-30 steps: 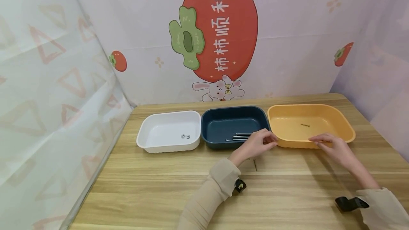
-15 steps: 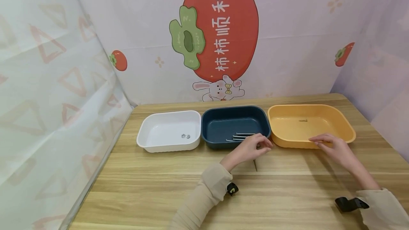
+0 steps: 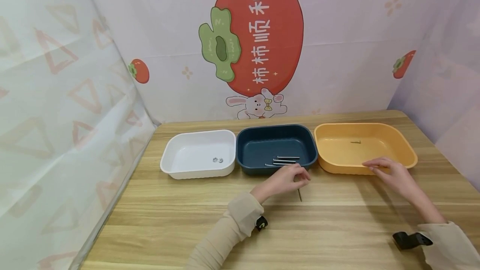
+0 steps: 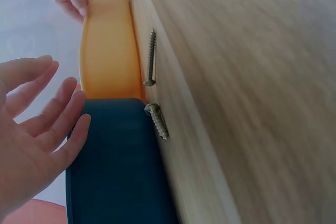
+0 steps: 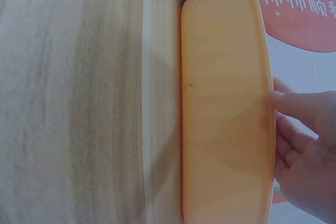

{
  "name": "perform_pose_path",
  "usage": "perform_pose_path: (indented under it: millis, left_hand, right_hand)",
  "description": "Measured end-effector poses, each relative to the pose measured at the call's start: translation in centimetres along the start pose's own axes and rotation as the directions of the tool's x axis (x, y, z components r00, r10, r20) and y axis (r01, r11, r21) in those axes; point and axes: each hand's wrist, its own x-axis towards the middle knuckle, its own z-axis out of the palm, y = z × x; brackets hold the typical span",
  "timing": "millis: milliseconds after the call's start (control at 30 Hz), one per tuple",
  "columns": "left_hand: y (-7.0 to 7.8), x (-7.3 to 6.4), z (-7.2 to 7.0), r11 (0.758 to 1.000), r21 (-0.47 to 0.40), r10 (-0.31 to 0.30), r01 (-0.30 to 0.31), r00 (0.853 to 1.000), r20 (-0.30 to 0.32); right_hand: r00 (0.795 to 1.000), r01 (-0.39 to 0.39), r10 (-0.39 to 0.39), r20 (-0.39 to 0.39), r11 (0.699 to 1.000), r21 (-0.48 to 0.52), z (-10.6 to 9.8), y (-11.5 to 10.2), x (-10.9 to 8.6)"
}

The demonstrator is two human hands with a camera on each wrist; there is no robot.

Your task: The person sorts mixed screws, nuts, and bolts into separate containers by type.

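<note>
In the head view my left hand (image 3: pixel 282 181) hovers above the table near the front of the dark blue tray (image 3: pixel 275 147). The left wrist view shows its fingers loosely spread, with nothing between them. Two screws, one pointing away (image 4: pixel 151 59) and one nearer (image 4: pixel 157 121), lie on the table before the trays. Only one screw (image 3: pixel 300 195) shows from the head, partly under the hand. My right hand (image 3: pixel 391 175) pinches the front rim of the yellow tray (image 3: pixel 405 155), thumb outside and fingers over the inside. A brass-coloured screw (image 3: pixel 355 142) lies in that tray.
To the left stands a white tray (image 3: pixel 180 174) with two metal nuts (image 3: pixel 217 160) in it. Several long silver nails or bolts (image 3: pixel 285 161) lie in the dark blue tray. The three trays stand side by side on the wooden table (image 3: pixel 180 220), before a printed curtain (image 3: pixel 330 70).
A screw in the yellow tray shifted slightly and turned. My left hand drew back leftward and toward me from beside the yellow tray. The right hand stays on the rim.
</note>
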Motion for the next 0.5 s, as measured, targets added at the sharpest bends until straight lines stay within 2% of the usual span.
perform_pose_path:
  millis: [233, 500]
  left_hand:
    - [-0.1, -0.6, 0.2, 0.998, 0.054, -0.035, 0.029, 0.993, 0.112]
    - [-0.5, -1.2, 0.5, 0.994, 0.113, -0.024, 0.008, 0.990, 0.140]
  right_hand:
    - [1.000, 0.005, -0.005, -0.003, 1.000, -0.001, 0.0, 0.1, 0.0]
    - [1.000, 0.000, 0.000, -0.001, 1.000, -0.008, 0.0, 0.0, 0.0]
